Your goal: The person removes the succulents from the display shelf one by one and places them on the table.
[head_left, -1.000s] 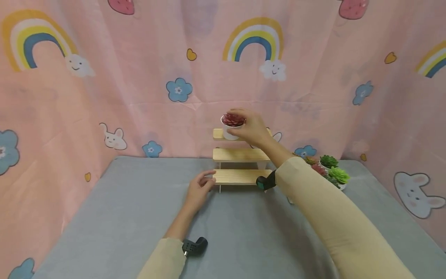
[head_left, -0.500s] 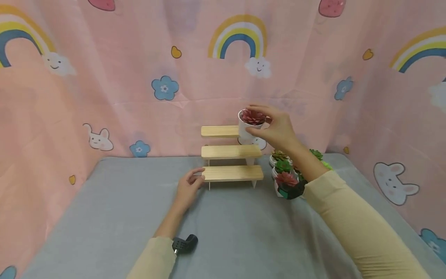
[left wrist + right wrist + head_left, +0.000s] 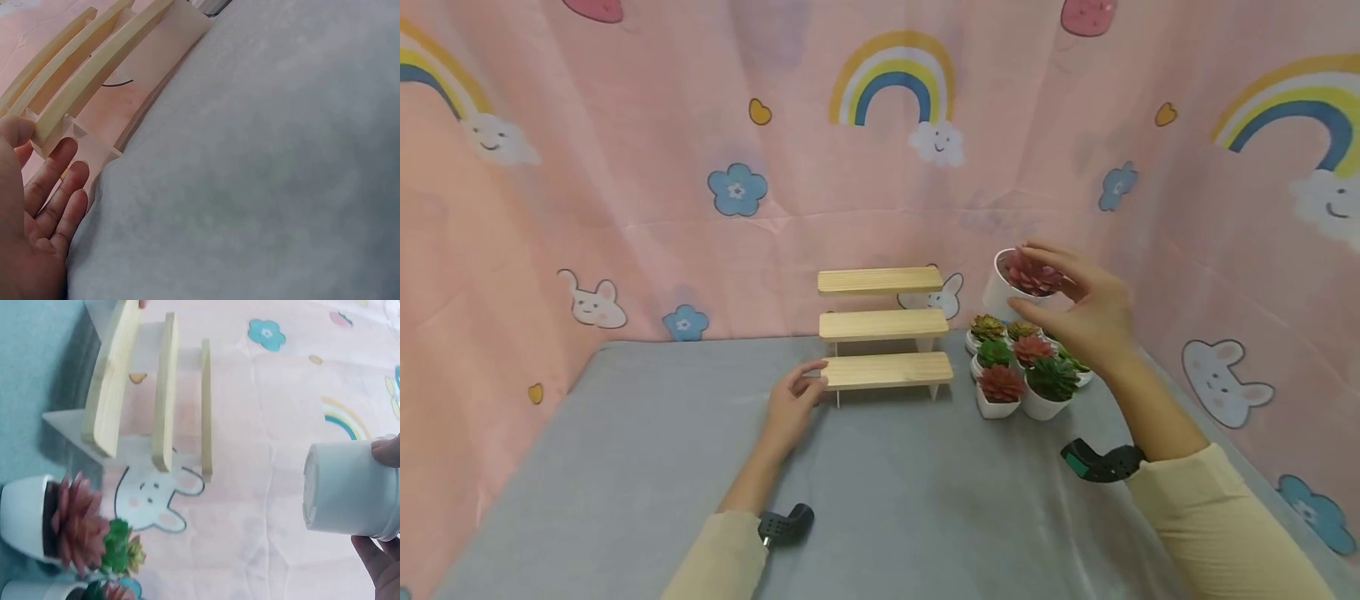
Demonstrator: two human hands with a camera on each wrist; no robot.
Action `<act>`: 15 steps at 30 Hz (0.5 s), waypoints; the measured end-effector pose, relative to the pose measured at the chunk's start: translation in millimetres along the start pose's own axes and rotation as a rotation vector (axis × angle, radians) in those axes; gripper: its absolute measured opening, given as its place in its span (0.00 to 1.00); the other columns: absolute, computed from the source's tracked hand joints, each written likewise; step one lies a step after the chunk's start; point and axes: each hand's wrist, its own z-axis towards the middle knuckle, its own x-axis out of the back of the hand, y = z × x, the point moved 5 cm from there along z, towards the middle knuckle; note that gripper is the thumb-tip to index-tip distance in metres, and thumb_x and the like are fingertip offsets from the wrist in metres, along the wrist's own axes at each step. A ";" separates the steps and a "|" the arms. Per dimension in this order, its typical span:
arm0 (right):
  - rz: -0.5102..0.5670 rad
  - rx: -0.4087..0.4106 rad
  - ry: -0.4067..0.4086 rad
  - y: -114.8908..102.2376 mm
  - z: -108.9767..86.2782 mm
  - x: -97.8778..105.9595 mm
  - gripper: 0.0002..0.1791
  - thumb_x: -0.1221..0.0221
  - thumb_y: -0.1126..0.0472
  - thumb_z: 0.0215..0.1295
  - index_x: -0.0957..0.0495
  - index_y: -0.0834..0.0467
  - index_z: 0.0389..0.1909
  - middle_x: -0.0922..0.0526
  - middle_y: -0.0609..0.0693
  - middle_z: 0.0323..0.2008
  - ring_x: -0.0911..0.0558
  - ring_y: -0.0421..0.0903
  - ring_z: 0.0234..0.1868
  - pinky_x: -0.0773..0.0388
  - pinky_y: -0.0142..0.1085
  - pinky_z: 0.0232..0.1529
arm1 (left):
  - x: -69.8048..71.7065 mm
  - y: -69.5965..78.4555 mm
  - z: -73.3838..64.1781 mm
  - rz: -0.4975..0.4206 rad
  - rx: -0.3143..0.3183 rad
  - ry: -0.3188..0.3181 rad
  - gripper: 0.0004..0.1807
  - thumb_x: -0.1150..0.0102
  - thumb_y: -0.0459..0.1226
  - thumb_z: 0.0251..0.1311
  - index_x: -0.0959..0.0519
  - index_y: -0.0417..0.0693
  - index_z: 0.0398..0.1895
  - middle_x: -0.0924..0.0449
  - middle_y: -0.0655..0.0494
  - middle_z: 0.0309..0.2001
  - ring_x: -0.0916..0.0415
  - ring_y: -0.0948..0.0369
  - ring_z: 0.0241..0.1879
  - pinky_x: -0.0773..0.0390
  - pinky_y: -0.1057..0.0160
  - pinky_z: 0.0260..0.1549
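Note:
My right hand [image 3: 1086, 312] holds a white pot [image 3: 1000, 287] with a dark red artificial succulent [image 3: 1033, 273] in it, raised above the other pots, fingers and thumb around the rim. In the right wrist view the white pot [image 3: 350, 487] shows its side and base. My left hand [image 3: 790, 408] is at the left end of the lowest plank of a three-tier wooden display shelf [image 3: 886, 371]. In the left wrist view its thumb and index finger pinch the end of the plank [image 3: 100, 75], while the other fingers [image 3: 59, 206] extend loosely below it.
Several small potted succulents, such as a red one [image 3: 1002, 385] and a dark green one [image 3: 1051, 379], stand close together right of the shelf. A grey cloth [image 3: 865, 492] covers the table. A pink patterned curtain [image 3: 655, 167] hangs behind.
My right hand has carried the red succulent from the top plank rightward, over the group of pots. The left hand stays at the shelf's end. The head view has turned a little right.

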 end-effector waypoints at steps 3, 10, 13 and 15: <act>-0.036 -0.010 0.038 6.5 -13.3 14.6 0.35 0.27 0.77 0.47 0.18 0.56 0.60 0.19 0.46 0.62 0.21 0.26 0.55 0.27 0.15 0.54 | 1.3 0.0 0.3 0.015 0.004 -0.001 0.17 0.41 0.37 0.69 0.19 0.47 0.59 0.12 0.39 0.46 0.14 0.49 0.45 0.20 0.65 0.42; -0.074 -0.059 0.084 23.2 -44.5 39.9 0.36 0.26 0.78 0.45 0.19 0.58 0.60 0.20 0.35 0.61 0.23 0.26 0.58 0.29 0.13 0.54 | 1.6 -0.4 0.7 0.008 0.010 -0.005 0.17 0.42 0.37 0.69 0.19 0.48 0.59 0.12 0.39 0.47 0.14 0.47 0.46 0.19 0.61 0.44; -0.092 -0.047 0.119 29.4 -57.7 49.0 0.38 0.27 0.81 0.42 0.18 0.60 0.59 0.19 0.36 0.61 0.22 0.27 0.58 0.29 0.13 0.54 | 1.1 -0.3 0.8 0.011 0.012 -0.007 0.17 0.42 0.37 0.69 0.20 0.47 0.60 0.12 0.39 0.47 0.14 0.47 0.46 0.19 0.60 0.44; -0.109 -0.051 0.135 33.8 -65.9 54.7 0.38 0.27 0.82 0.41 0.18 0.60 0.59 0.20 0.34 0.61 0.23 0.26 0.59 0.30 0.13 0.54 | 0.6 -0.3 1.1 0.017 0.021 -0.008 0.18 0.42 0.37 0.69 0.20 0.48 0.60 0.12 0.40 0.47 0.14 0.48 0.46 0.19 0.61 0.44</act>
